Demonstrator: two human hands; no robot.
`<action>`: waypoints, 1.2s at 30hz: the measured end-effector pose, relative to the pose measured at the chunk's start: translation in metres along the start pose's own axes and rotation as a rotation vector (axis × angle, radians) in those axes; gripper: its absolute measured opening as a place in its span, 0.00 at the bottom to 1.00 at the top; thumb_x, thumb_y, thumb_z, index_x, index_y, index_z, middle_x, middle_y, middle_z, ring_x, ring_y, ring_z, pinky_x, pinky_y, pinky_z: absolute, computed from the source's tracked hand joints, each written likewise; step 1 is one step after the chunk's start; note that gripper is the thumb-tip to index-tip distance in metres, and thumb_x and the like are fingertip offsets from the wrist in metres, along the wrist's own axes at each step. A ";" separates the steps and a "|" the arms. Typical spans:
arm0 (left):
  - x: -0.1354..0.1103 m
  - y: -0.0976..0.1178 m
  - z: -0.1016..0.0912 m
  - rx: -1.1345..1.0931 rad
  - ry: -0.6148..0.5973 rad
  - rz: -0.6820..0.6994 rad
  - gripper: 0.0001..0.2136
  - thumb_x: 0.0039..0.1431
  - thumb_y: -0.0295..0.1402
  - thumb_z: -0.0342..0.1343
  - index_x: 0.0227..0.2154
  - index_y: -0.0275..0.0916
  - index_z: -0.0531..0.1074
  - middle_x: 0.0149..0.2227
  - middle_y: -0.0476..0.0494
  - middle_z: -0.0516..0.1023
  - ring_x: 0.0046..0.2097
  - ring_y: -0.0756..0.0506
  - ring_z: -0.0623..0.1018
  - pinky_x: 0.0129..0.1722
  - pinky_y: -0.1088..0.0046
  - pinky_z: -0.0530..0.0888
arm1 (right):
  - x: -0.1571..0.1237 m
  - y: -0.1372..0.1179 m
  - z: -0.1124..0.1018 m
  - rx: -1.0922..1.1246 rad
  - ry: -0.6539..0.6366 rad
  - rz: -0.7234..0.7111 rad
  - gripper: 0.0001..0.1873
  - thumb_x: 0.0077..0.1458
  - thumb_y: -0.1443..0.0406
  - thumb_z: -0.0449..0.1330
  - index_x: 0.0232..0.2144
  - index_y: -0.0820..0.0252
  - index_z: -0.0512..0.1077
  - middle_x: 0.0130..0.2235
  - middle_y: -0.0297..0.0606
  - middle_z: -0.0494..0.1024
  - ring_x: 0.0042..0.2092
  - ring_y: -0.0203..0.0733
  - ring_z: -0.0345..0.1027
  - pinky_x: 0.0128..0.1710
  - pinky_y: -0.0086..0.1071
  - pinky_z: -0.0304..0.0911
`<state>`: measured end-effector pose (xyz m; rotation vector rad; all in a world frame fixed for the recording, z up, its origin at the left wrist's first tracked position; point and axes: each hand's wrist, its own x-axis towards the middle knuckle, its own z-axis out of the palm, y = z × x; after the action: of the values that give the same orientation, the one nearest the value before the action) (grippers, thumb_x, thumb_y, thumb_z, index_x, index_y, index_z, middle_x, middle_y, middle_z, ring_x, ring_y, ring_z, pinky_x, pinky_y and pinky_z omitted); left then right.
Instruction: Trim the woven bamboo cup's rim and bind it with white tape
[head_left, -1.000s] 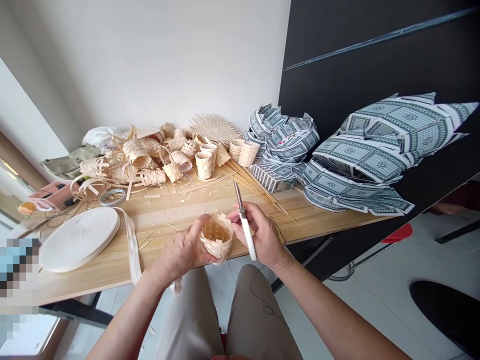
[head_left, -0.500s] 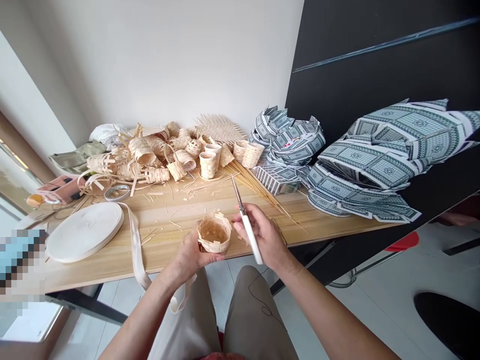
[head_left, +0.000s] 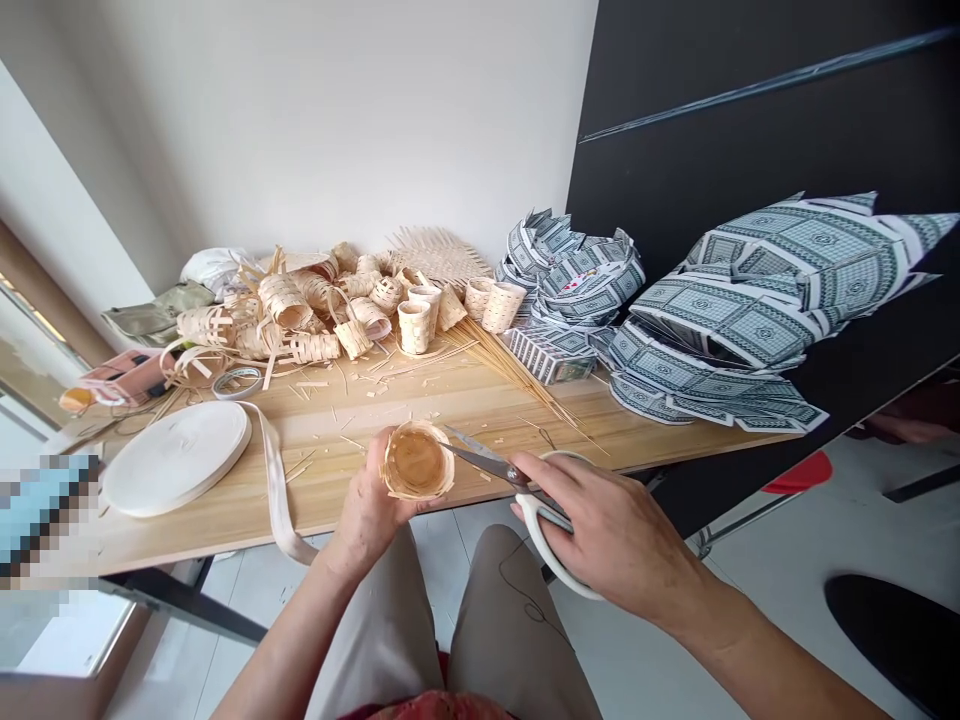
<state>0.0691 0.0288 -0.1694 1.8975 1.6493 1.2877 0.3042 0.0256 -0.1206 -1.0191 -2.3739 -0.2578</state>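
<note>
Head view: left hand grips the woven basket; right hand grips scissors, blades pointing leftward at the basket's rim.

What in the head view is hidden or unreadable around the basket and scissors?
- Head view: small woven basket base, covered by the left hand.
- Head view: what the scissors tips meet at the rim, too small.
- Head view: their handles, partly under the right hand.
- Head view: pixelated patch, left edge, blurred.
</note>
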 end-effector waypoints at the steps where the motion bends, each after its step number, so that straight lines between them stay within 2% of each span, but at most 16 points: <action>1: -0.001 -0.002 0.001 -0.036 0.013 0.011 0.34 0.38 0.37 0.65 0.49 0.41 0.58 0.47 0.39 0.72 0.48 0.40 0.74 0.45 0.63 0.72 | 0.002 -0.002 -0.002 -0.015 0.009 -0.009 0.12 0.55 0.67 0.50 0.41 0.60 0.67 0.29 0.36 0.73 0.28 0.39 0.66 0.26 0.31 0.54; 4: -0.003 -0.005 0.003 -0.076 0.057 0.032 0.35 0.36 0.37 0.66 0.49 0.40 0.58 0.46 0.39 0.72 0.45 0.40 0.75 0.44 0.63 0.73 | 0.007 -0.006 -0.007 -0.039 0.002 -0.020 0.12 0.54 0.69 0.50 0.41 0.60 0.68 0.29 0.35 0.73 0.28 0.38 0.66 0.26 0.31 0.52; 8: -0.005 -0.003 0.000 0.018 0.152 0.108 0.32 0.40 0.40 0.64 0.49 0.41 0.58 0.45 0.39 0.72 0.46 0.40 0.75 0.43 0.61 0.73 | 0.009 -0.010 -0.009 -0.077 -0.002 -0.044 0.14 0.51 0.70 0.51 0.42 0.60 0.68 0.29 0.33 0.74 0.29 0.38 0.67 0.25 0.32 0.49; 11: -0.007 0.001 -0.003 0.093 0.177 0.156 0.32 0.40 0.40 0.64 0.49 0.41 0.58 0.45 0.39 0.73 0.46 0.40 0.75 0.42 0.63 0.74 | 0.009 -0.010 -0.008 -0.108 0.021 -0.064 0.14 0.51 0.71 0.52 0.41 0.60 0.69 0.28 0.33 0.74 0.27 0.38 0.67 0.25 0.33 0.50; 17: -0.011 0.009 -0.005 0.194 0.145 0.125 0.31 0.41 0.34 0.65 0.49 0.41 0.59 0.45 0.40 0.73 0.46 0.41 0.76 0.40 0.68 0.74 | 0.007 -0.007 -0.006 -0.157 0.029 -0.070 0.14 0.51 0.70 0.53 0.42 0.60 0.68 0.30 0.33 0.76 0.26 0.38 0.68 0.24 0.33 0.50; 24: -0.009 0.016 -0.007 0.144 0.082 0.010 0.31 0.37 0.36 0.67 0.46 0.41 0.61 0.43 0.40 0.75 0.44 0.39 0.77 0.38 0.66 0.75 | 0.009 -0.006 -0.004 -0.173 -0.050 -0.021 0.11 0.50 0.69 0.57 0.39 0.59 0.69 0.25 0.29 0.74 0.26 0.39 0.69 0.23 0.33 0.49; 31: -0.010 0.010 -0.007 0.133 0.050 -0.015 0.33 0.37 0.36 0.67 0.48 0.41 0.59 0.46 0.39 0.74 0.44 0.39 0.77 0.36 0.67 0.75 | 0.011 -0.004 -0.003 -0.078 -0.196 0.006 0.11 0.52 0.70 0.54 0.40 0.60 0.67 0.27 0.32 0.74 0.30 0.39 0.71 0.25 0.32 0.52; 36: -0.009 0.011 -0.009 0.149 -0.014 -0.087 0.34 0.37 0.37 0.66 0.49 0.41 0.59 0.44 0.39 0.75 0.41 0.40 0.78 0.35 0.67 0.74 | 0.011 -0.002 -0.001 -0.022 -0.191 -0.011 0.09 0.54 0.71 0.52 0.38 0.61 0.67 0.26 0.32 0.74 0.29 0.38 0.71 0.25 0.30 0.54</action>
<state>0.0696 0.0151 -0.1601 1.8895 1.8456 1.1438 0.2970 0.0312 -0.1138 -1.0834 -2.5532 -0.1987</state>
